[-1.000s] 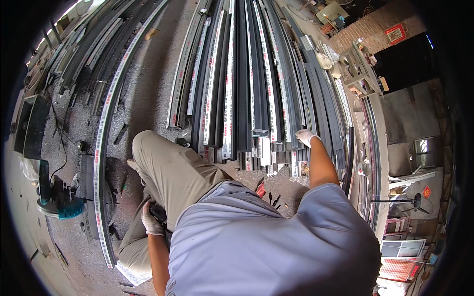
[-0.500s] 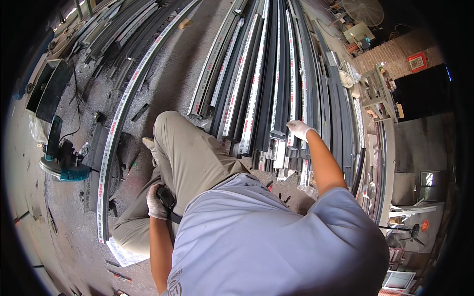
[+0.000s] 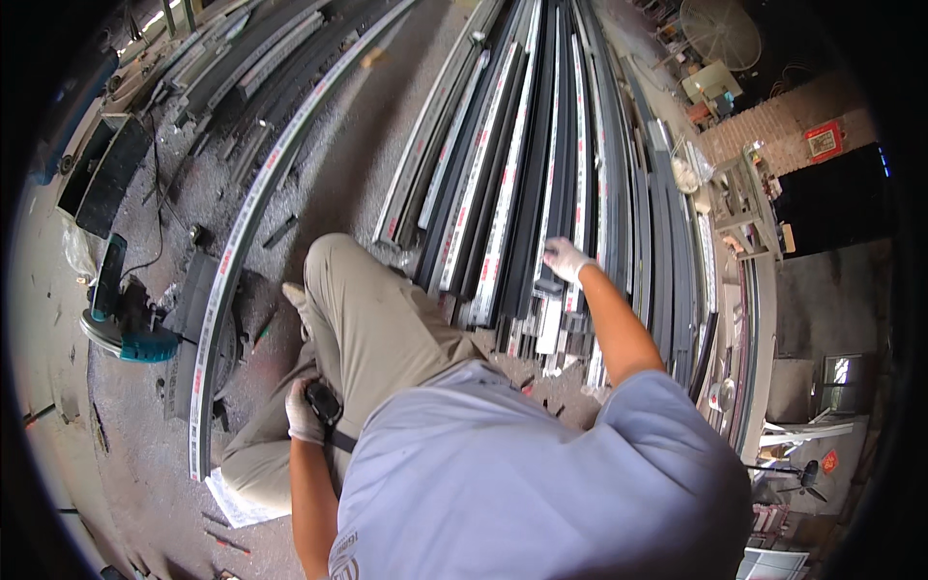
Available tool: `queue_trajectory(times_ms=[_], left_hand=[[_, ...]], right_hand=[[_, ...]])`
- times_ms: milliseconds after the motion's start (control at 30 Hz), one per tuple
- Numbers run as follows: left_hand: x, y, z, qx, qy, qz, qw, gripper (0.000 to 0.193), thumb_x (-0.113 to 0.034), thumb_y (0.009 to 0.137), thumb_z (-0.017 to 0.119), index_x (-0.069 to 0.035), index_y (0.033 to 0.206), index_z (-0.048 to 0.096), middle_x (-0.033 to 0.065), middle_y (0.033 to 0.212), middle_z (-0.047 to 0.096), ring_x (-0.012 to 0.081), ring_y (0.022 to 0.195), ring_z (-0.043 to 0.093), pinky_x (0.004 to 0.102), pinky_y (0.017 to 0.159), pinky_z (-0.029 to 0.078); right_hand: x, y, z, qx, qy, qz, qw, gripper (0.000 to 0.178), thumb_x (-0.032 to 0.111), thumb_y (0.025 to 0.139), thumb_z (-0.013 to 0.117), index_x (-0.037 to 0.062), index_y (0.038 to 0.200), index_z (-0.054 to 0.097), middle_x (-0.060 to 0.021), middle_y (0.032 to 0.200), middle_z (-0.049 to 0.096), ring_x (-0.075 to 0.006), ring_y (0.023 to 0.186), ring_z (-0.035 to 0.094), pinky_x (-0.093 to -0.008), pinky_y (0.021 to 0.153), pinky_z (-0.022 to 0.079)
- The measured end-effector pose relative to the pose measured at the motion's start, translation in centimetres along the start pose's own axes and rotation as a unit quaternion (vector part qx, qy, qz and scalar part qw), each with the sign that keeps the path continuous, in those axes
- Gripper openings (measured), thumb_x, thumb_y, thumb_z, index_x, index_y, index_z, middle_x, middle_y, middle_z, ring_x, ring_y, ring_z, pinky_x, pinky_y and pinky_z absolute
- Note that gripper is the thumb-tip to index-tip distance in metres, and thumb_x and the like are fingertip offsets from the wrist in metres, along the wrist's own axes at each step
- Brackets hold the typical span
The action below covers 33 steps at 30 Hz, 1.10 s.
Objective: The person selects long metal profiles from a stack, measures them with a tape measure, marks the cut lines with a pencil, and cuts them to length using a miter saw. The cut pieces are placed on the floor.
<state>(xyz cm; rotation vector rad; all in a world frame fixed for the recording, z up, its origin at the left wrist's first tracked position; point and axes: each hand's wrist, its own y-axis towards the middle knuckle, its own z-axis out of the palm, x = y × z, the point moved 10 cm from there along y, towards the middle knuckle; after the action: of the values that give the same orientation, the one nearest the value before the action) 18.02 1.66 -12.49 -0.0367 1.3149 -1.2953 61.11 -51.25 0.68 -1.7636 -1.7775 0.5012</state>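
My right hand (image 3: 568, 261), in a white glove, is closed on a dark metal profile (image 3: 548, 287) near its near end. That profile lies on a stack of long dark profiles (image 3: 498, 242), several with white printed film strips along them. My left hand (image 3: 304, 414), also gloved, rests by my folded leg. Its fingers are wrapped round a black, rounded tape measure (image 3: 324, 401). To the left, one long profile with a white film strip (image 3: 232, 246) lies across a cutting saw (image 3: 145, 340) with teal parts. The right fingertips are partly hidden.
More profiles (image 3: 256, 63) lie at the far left, near a dark open box (image 3: 101, 179). At the right stand a wooden rack (image 3: 742, 203) and a fan (image 3: 810, 474). Small tools (image 3: 227, 543) are scattered on the floor at the lower left.
My right hand has shifted left, over the near end of the profile. My left hand has turned slightly, showing more of the tape measure. The whole view has shifted a little.
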Motion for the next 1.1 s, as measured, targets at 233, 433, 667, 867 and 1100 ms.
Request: queue_trajectory(times_ms=[233, 433, 667, 867, 1100], left_hand=[[2.7, 2.8, -1.0, 0.0, -0.073, -0.024, 0.997, 0.022, -0.025, 0.089, 0.063, -0.007, 0.096, 0.073, 0.0038, 0.082, 0.069, 0.0179, 0.073, 0.065, 0.0302, 0.069, 0.056], [0.2, 0.5, 0.2, 0.001, -0.046, -0.02, 0.999, 0.024, -0.023, 0.09, 0.061, -0.005, 0.096, 0.075, 0.0038, 0.083, 0.07, 0.0155, 0.075, 0.064, 0.0308, 0.071, 0.053], [-1.8, -1.5, 0.3, -0.015, -0.035, 0.005, 0.999, 0.024, -0.02, 0.09, 0.057, -0.007, 0.098, 0.076, 0.0022, 0.078, 0.066, 0.0137, 0.069, 0.061, 0.0286, 0.065, 0.051], [-2.8, -2.4, -0.4, -0.05, -0.07, -0.012, 0.996, 0.022, -0.023, 0.089, 0.059, -0.008, 0.093, 0.074, 0.0007, 0.075, 0.064, 0.0132, 0.067, 0.061, 0.029, 0.062, 0.051], [2.0, -1.7, -5.2, -0.07, -0.059, 0.011, 0.996, 0.025, -0.032, 0.088, 0.06, -0.008, 0.089, 0.068, 0.0062, 0.073, 0.064, 0.0214, 0.063, 0.063, 0.0356, 0.059, 0.055]], right_hand=[[-4.0, -1.7, 1.1, -0.018, -0.03, 0.069, 0.997, 0.06, 0.033, 0.106, 0.055, 0.0115, 0.159, 0.038, -0.0105, 0.168, 0.028, -0.0335, 0.152, 0.034, -0.0417, 0.125, 0.033], [-0.4, -1.6, 1.7, -0.046, -0.057, 0.023, 0.997, 0.062, 0.031, 0.101, 0.06, 0.0109, 0.157, 0.041, -0.0129, 0.166, 0.03, -0.0357, 0.15, 0.037, -0.0419, 0.123, 0.035], [10.1, -1.4, 1.2, -0.047, -0.101, -0.066, 0.992, 0.063, 0.035, 0.103, 0.057, 0.0121, 0.159, 0.039, -0.0114, 0.168, 0.027, -0.0328, 0.154, 0.029, -0.0399, 0.126, 0.029], [16.1, 1.9, 3.6, -0.053, -0.092, -0.089, 0.99, 0.071, 0.037, 0.103, 0.058, 0.0049, 0.16, 0.032, -0.022, 0.166, 0.03, -0.0345, 0.153, 0.032, -0.0387, 0.125, 0.031], [15.9, 6.4, 11.0, -0.045, 0.013, 0.109, 0.993, 0.118, 0.064, 0.089, 0.067, 0.0002, 0.164, 0.002, -0.0266, 0.158, 0.043, -0.0381, 0.144, 0.047, -0.0491, 0.119, 0.039]])
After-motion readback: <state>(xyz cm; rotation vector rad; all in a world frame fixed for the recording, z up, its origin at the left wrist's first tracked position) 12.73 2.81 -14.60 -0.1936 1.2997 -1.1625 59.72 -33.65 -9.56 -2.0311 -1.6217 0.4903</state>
